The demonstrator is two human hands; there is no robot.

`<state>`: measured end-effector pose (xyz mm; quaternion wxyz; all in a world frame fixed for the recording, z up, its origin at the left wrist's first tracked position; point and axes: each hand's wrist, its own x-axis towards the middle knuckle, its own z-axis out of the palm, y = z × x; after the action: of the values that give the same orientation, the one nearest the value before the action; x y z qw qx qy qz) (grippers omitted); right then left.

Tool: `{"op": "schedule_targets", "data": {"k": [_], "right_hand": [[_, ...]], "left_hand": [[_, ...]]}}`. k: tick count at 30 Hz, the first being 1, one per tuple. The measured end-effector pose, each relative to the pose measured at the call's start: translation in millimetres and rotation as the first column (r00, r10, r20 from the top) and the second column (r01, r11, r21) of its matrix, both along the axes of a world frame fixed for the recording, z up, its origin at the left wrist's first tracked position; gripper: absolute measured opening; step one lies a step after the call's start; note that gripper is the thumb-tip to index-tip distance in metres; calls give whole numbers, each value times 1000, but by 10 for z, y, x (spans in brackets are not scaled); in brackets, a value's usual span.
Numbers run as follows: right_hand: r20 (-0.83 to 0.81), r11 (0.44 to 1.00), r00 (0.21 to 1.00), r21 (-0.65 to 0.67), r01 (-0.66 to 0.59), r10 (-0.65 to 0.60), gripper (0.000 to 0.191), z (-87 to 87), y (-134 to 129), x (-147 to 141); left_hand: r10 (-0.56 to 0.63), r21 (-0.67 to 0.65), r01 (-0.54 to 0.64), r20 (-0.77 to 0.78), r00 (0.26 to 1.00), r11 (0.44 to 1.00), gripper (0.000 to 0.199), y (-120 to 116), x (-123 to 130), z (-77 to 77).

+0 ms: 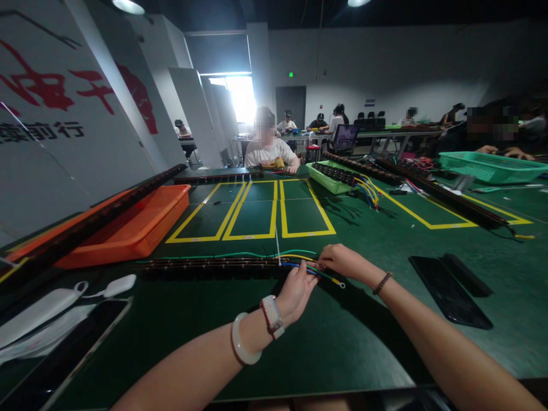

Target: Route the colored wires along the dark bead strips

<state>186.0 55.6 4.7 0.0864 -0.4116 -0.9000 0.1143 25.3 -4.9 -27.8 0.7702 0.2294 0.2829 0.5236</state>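
A long dark wire harness (214,264) lies across the green table, with blue, green and yellow wires coming out at its right end. My left hand (297,291) has its fingers closed around these wires just past a white tie. Touching it from the right, my right hand (345,261) pinches the wires from above; its fingertips are partly hidden. A yellow-sleeved wire end with a ring terminal (341,285) sticks out to the right below my right hand. A green wire (226,254) runs along the harness's far side.
An orange basket (165,225) and long dark harnesses stand at the left. Yellow tape frames (250,237) mark the table beyond my hands. A green basket (329,184) holds harnesses. A black phone (449,291) lies right, white items (43,314) left. A person sits across the table.
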Motion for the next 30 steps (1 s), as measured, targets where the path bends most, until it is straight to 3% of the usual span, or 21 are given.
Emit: {"op": "schedule_targets", "data": {"k": [4, 7, 10, 13, 16, 21, 30], "right_hand": [[-85, 1000, 996, -1, 7, -7, 27, 48, 21, 43], [-173, 989, 974, -8, 148, -147, 35, 135, 11, 96], [-135, 969, 967, -152, 193, -214, 42, 193, -10, 146], [-45, 929, 984, -339, 148, -173, 41, 176, -21, 168], [-8, 901, 991, -418, 120, -136, 37, 136, -24, 166], [-29, 906, 992, -412, 101, -124, 35, 151, -34, 162], [-115, 863, 946, -455, 220, -302, 30, 198, -68, 141]], "left_hand": [[10, -9, -10, -1, 1000, 1000, 17, -8, -2, 24], [5, -8, -5, 4, 1000, 1000, 18, -9, -8, 44], [-13, -23, 13, 4, 1000, 1000, 19, 12, -16, 39], [-19, -31, 19, 4, 1000, 999, 21, 48, -21, 10], [-29, -24, 29, 9, 1000, 999, 21, 68, -23, 2], [-52, -48, 50, -52, 997, 998, 20, 17, -32, 92], [-80, -1, 82, -225, 971, 997, 26, -112, -10, 133]]}}
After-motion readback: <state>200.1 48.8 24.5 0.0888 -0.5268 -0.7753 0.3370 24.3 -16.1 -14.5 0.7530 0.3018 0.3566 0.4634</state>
